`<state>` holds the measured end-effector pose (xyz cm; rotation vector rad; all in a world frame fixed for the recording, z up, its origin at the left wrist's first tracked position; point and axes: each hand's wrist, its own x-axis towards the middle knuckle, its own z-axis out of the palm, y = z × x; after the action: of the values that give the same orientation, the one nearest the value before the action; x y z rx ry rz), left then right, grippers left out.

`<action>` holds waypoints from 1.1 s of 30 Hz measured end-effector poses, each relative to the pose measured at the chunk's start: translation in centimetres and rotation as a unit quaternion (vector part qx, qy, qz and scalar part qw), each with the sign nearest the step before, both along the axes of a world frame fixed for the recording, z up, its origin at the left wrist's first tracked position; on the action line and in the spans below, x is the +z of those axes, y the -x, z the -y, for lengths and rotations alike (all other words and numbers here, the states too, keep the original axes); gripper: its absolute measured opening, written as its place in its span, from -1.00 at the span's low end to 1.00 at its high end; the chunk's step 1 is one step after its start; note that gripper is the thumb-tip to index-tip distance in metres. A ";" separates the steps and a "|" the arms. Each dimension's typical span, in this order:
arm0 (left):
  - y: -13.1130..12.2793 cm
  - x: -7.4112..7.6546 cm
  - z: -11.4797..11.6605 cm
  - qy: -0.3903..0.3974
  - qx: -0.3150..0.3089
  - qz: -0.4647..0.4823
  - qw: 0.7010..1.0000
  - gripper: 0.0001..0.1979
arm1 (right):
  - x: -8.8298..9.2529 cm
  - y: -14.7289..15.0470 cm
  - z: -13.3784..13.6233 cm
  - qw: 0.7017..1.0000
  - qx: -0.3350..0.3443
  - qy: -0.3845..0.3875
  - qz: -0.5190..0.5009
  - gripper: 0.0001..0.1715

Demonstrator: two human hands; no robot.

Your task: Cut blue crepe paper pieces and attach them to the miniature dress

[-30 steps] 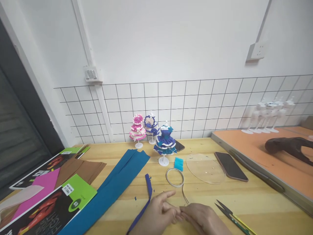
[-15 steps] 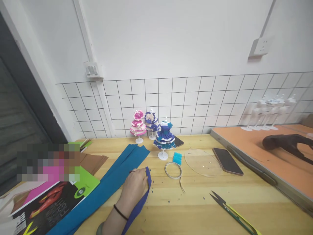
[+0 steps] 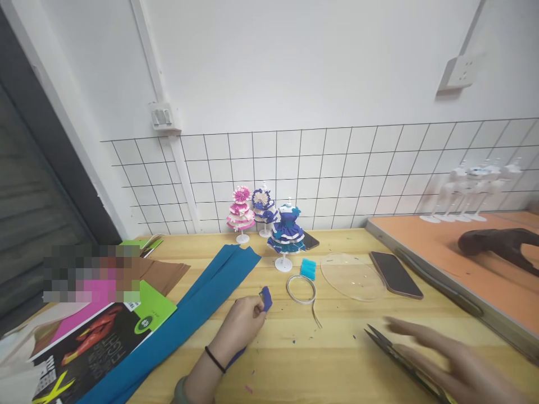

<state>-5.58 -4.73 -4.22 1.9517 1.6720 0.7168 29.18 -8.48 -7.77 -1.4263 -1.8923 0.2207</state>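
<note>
My left hand (image 3: 242, 322) is closed around a strip of dark blue-violet crepe paper (image 3: 266, 297); one end shows past the fingers, and more of it trails under the wrist. My right hand (image 3: 452, 359), smeared by motion, hovers with fingers stretched apart over the handles of the scissors (image 3: 381, 338), whose blades point away to the left. Beside my left arm lies a long teal crepe paper sheet (image 3: 202, 306). A small dress form (image 3: 286, 230) in a blue and teal ruffled paper dress stands ahead, near a turquoise bundle (image 3: 308, 269) and a coil of thin cord (image 3: 301, 289).
A pink dress form (image 3: 241, 210) and a violet-and-cream one (image 3: 264, 207) stand by the tiled wall. A clear round sheet (image 3: 353, 278) and a phone (image 3: 396, 275) lie to the right. The raised orange surface (image 3: 425, 235) borders the table; printed packaging (image 3: 96, 342) covers the left.
My right hand has come into view at the lower right, over the scissors. My left hand has moved slightly right with the crepe paper strip, which is now bunched at the fingers.
</note>
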 end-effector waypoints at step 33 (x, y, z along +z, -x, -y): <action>1.6 0.5 -1.0 0.246 -0.031 0.404 0.881 -0.75 | 3.3 5.2 -8.8 0.822 0.001 0.269 -0.502 -0.63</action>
<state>-7.17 -3.78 -3.75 1.1015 1.1055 0.8219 23.96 0.28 -4.48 -1.2273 -0.9518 1.3118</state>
